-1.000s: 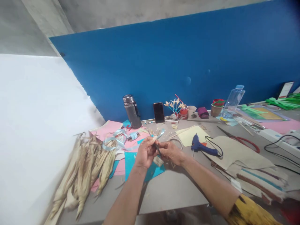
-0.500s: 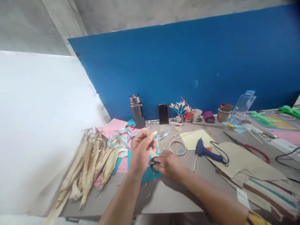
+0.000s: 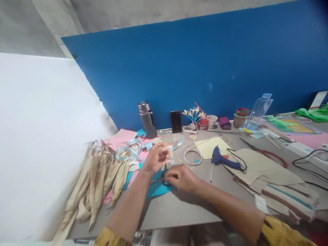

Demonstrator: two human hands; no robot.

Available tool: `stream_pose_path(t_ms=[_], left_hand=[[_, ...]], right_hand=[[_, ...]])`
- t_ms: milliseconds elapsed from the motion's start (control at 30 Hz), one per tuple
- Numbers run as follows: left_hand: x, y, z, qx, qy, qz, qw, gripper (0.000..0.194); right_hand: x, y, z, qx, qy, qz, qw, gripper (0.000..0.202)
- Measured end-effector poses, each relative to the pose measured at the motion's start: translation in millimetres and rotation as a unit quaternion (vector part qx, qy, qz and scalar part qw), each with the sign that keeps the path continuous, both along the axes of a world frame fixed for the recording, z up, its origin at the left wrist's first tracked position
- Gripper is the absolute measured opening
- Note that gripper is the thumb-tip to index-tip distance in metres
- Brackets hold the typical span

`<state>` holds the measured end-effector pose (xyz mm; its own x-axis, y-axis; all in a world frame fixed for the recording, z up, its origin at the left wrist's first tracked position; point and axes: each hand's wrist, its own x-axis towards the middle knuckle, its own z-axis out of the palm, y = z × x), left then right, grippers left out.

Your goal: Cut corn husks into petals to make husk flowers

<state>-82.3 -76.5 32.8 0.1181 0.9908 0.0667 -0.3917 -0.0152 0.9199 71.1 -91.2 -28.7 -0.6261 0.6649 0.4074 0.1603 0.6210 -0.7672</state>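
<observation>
Left hand (image 3: pixel 157 158) pinches our small, pale, husk-like sliver (image 3: pixel 168 147) above tabletop (image 3: pixel 189 212); right hand (image 3: pixel 183 178) holds black-handled scissors (image 3: pixel 163 179) nearer front edge. Blue-stemmed pale flowers (image 3: pixel 190 113) stand assembled, back edge; sliver unattached.

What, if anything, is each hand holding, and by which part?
The left hand pinches a small pale piece near one end. The right hand is at the scissors' dark handles; a grip cannot be confirmed.
</observation>
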Motion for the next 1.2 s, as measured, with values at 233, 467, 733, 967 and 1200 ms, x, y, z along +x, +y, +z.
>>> stream_pose_path(t_ms=[233,467,733,967,1200], left_hand=[[-2,2,-15.9,-0.007,0.059,-0.011,0.998,0.022],[1,-2,-27.1,-0.003,0.061,-0.046,0.997,0.019],[7,-9,-20.2,-0.030,-0.095,-0.115,0.988,0.031],[19,-14,-22.8,0.003,-0.080,-0.075,0.994,0.038],[23,-13,-25.4,-0.007,-0.045,-0.061,0.997,0.027]], right_hand=[[20,37,55.1,-0.404,0.159,-0.026,0.900,0.034],[19,47,45.5,-0.387,0.141,0.048,0.910,0.039],[25,41,36.7,-0.394,0.227,0.085,0.887,0.037],[26,46,30.9,-0.398,0.266,0.065,0.876,0.039],[24,42,29.5,-0.368,0.235,0.062,0.898,0.040]])
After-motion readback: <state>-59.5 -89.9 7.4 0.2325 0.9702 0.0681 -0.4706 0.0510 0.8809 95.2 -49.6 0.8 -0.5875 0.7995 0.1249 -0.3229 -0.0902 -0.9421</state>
